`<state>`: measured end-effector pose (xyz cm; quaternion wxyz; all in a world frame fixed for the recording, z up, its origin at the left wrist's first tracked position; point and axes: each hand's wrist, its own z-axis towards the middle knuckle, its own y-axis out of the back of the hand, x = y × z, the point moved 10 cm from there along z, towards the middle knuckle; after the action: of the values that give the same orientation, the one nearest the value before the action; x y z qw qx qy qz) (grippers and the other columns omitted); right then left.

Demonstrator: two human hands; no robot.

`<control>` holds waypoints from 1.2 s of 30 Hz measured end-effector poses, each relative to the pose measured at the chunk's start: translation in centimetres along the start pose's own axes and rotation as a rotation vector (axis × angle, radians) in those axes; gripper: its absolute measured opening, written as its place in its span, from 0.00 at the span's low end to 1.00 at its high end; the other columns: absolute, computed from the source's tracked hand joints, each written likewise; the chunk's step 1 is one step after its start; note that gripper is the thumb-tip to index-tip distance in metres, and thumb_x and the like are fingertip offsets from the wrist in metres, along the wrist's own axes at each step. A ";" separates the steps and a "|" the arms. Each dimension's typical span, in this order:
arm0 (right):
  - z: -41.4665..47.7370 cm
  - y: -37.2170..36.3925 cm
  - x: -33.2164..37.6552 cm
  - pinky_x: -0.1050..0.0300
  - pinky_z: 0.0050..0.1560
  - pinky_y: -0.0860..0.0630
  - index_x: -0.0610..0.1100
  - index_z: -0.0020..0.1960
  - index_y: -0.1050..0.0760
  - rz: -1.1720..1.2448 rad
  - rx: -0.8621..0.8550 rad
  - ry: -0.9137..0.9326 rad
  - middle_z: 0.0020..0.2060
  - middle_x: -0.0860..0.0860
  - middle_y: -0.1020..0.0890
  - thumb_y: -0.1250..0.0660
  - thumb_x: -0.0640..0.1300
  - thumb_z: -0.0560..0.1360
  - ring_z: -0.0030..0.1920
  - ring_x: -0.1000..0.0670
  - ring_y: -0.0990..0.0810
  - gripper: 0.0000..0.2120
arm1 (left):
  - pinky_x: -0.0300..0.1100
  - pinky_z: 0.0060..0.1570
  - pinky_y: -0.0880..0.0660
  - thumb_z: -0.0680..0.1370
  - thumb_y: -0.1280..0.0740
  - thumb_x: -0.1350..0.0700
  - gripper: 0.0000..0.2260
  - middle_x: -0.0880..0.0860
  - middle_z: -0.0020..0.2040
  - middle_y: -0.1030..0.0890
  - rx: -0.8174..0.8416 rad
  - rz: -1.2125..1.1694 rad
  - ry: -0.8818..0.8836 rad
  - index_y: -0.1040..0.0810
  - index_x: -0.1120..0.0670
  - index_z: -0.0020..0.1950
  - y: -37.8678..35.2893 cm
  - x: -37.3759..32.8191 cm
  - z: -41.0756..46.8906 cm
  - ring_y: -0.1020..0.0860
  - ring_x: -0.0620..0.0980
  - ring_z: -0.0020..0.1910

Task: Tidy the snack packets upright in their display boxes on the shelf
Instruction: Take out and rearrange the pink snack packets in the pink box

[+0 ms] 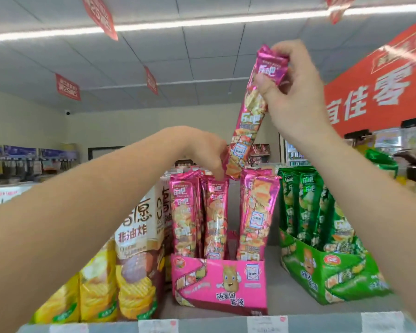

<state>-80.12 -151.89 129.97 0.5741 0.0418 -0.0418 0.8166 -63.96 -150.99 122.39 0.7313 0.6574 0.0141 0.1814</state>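
Pink foil packet (250, 116) held high over the pink box (219, 282) on the shelf (274, 267), tilted, its lower end just above the standing packets (202, 212).

Step in hand, as I judge it: drop the lifted packet into the gap in the middle of the box, between the left group and the right-hand packet (257, 212).

How to do it well:
- Bring the packet closer to vertical before lowering; at the present lean its bottom end would catch on the neighbours' tops.
- Keep the left group pushed aside so the gap stays open until the bottom end is inside.
- Lower until it seats on the box floor, printed face forward like the others.
- Risk: thin foil buckles if pushed from the top; guide it, don't ram it.

Pose:
- Right hand (296, 92) raised, wrist bent, fingers (264, 82) pinched shut on the packet's top end.
- Left hand (202, 150) reaches in from the left, forearm nearly level, fingers curled down onto the tops of the left group, one fingertip touching; whether it grips or only presses I cannot tell.

Green box (322, 272) stands just beside, to the right, its packets upright.
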 end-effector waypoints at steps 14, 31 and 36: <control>1.3 -1.4 -3.7 0.53 0.47 0.18 0.49 0.53 0.33 -0.049 0.087 -0.141 0.45 0.57 0.22 0.34 0.40 0.79 0.48 0.55 0.19 0.09 | 0.47 0.62 0.32 0.74 0.30 0.45 0.11 0.45 0.52 0.22 0.236 -0.043 0.076 0.25 0.49 0.51 -4.5 2.6 2.8 0.26 0.51 0.58; 0.5 -3.4 -6.2 0.74 0.36 0.30 0.46 0.58 0.28 -0.072 -0.011 -0.218 0.47 0.55 0.22 0.36 0.37 0.79 0.43 0.58 0.24 0.09 | 0.43 0.55 0.34 0.78 0.33 0.44 0.08 0.39 0.46 0.27 0.167 -0.133 0.035 0.25 0.46 0.53 -4.3 2.4 0.7 0.28 0.47 0.53; -2.5 -8.4 -9.3 0.47 0.46 0.20 0.47 0.52 0.25 -0.182 0.427 -0.365 0.47 0.48 0.19 0.32 0.39 0.76 0.46 0.45 0.18 0.06 | 0.47 0.61 0.31 0.76 0.33 0.39 0.19 0.46 0.45 0.26 0.148 -0.146 0.048 0.23 0.52 0.58 -4.1 2.4 0.5 0.26 0.48 0.47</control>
<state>-69.09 -157.48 126.62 0.6064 0.3114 0.0323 0.7310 -60.57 -151.03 118.96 0.6915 0.7023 0.0925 0.1418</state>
